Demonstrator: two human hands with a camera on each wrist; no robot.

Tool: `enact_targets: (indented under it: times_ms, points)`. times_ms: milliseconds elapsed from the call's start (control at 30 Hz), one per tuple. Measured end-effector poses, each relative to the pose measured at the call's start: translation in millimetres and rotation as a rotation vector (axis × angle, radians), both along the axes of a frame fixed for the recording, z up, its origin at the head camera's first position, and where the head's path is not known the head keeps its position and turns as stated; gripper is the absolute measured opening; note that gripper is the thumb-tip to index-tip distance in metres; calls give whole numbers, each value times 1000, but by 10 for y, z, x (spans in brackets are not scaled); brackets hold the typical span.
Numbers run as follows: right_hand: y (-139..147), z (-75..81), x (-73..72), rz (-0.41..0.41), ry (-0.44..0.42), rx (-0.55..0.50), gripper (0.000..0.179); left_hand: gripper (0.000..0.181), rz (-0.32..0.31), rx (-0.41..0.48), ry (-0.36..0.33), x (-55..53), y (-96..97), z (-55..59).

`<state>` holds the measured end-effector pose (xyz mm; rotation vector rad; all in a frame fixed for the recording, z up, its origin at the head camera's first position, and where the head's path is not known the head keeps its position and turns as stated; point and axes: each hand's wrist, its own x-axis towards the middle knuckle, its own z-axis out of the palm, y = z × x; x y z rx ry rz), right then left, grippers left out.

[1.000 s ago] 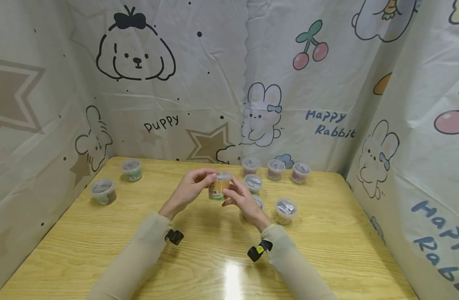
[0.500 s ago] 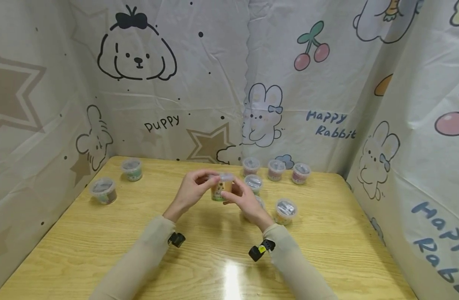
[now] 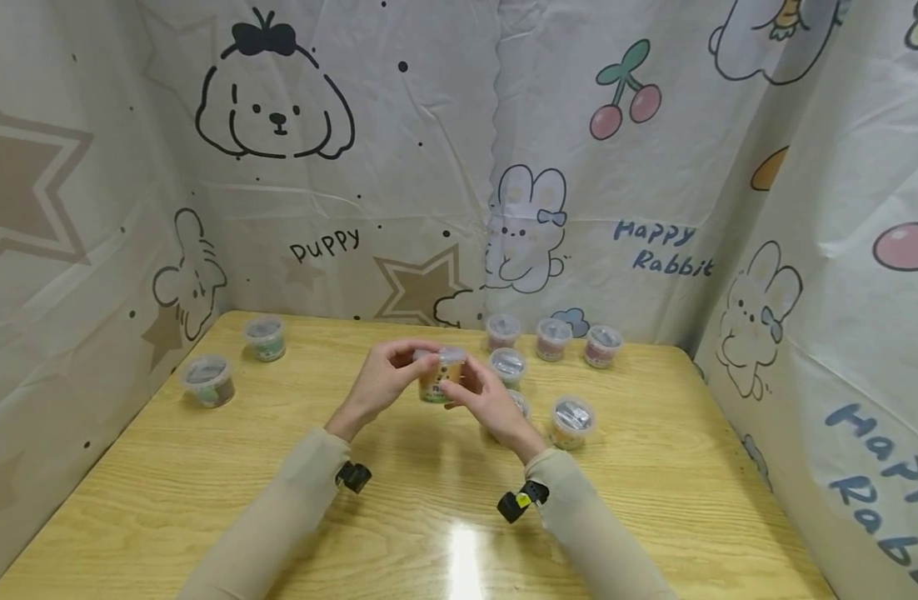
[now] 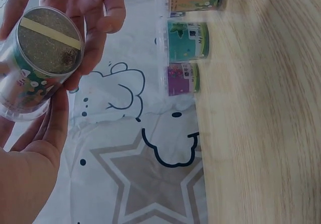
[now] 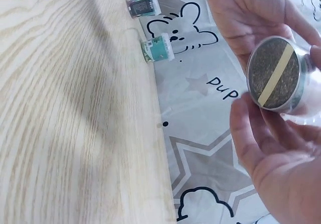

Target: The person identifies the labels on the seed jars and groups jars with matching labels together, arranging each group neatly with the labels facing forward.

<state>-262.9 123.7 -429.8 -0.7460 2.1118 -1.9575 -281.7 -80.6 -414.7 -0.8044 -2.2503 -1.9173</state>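
My left hand (image 3: 380, 379) and right hand (image 3: 492, 404) together hold a lidded clear plastic cup (image 3: 438, 379) with an orange and green printed label, raised above the table. The left thumb and fingers grip it up by the lid. Lower down, the right thumb presses the label side while the other fingers go behind. In the left wrist view the cup (image 4: 50, 43) is tipped so its base shows: dark, soil-like contents and a pale strip across. The same base of the cup (image 5: 273, 73) faces the right wrist view.
Right of the hands stand several similar lidded cups, among them an orange one (image 3: 572, 422), a teal one (image 3: 507, 367) and a purplish one (image 3: 601, 346). At the table's left are a green cup (image 3: 264, 338) and a dark one (image 3: 208, 382). Printed cloth (image 3: 421, 192) walls the table (image 3: 399, 517).
Over the last second the cup has turned in the hands, bringing another part of its label to the front. Both hands have shifted slightly right. The standing cups stay put.
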Motion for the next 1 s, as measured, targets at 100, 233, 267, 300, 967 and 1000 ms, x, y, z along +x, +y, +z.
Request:
enact_targets:
  times_ms: [100, 233, 267, 300, 967, 1000]
  points:
    - [-18, 11, 13, -65, 17, 8, 52, 26, -10, 2, -22, -4, -9, 20]
    - [-36, 25, 14, -127, 32, -12, 52, 35, -26, 3, -62, -10, -31, 31]
    - [-38, 29, 13, -135, 32, -17, 52, 36, -31, 5, -71, -13, -38, 29]
    - [-37, 32, 12, -138, 30, -21, 51, 37, -36, 6, -79, -15, -46, 27]
    - [58, 89, -35, -102, -46, 44, 48, 33, -108, -58, -143, -25, -95, -27]
    - [51, 93, -37, -109, -51, 50, 47, 33, -105, -58, -145, -27, -90, -29]
